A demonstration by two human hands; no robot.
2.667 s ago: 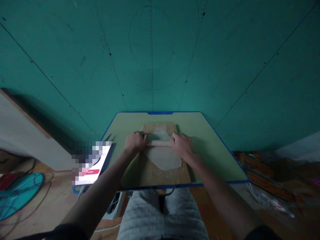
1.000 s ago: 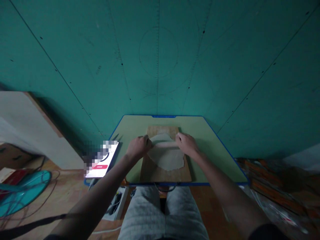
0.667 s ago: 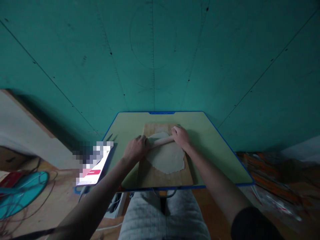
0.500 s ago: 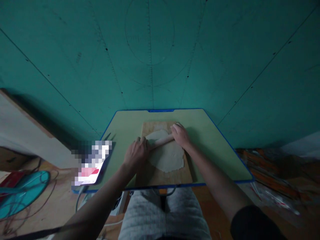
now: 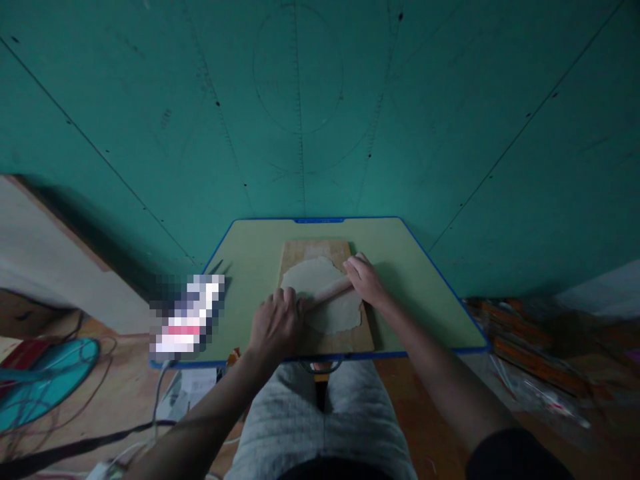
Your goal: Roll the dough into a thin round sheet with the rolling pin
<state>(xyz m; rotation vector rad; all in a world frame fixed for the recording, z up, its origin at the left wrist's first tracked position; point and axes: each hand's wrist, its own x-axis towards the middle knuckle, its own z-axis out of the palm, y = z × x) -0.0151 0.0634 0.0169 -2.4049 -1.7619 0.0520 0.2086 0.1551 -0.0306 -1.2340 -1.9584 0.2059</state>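
Observation:
A flat, pale sheet of dough [image 5: 315, 272] with an uneven edge lies on a wooden cutting board [image 5: 320, 248]. Across it, slanting up to the right, runs a wooden rolling pin [image 5: 327, 293]. My left hand [image 5: 279, 320] is closed around the pin's left end, its fingers curled over the top. At the other end my right hand [image 5: 365, 277] grips the pin, close to the board's right edge. The palms hide both ends of the pin. Part of the dough is covered by the pin and my left hand.
The board rests on a small pale-green table [image 5: 420, 303] with a blue rim, against a green wall [image 5: 320, 153]. A lit, pixelated screen [image 5: 187, 320] stands at the table's left with a cable below it. Cables and a teal round object [image 5: 65, 373] lie on the floor.
The rolling pin and both hands have moved toward me over the dough, baring more of its far part. The camera view has shifted slightly.

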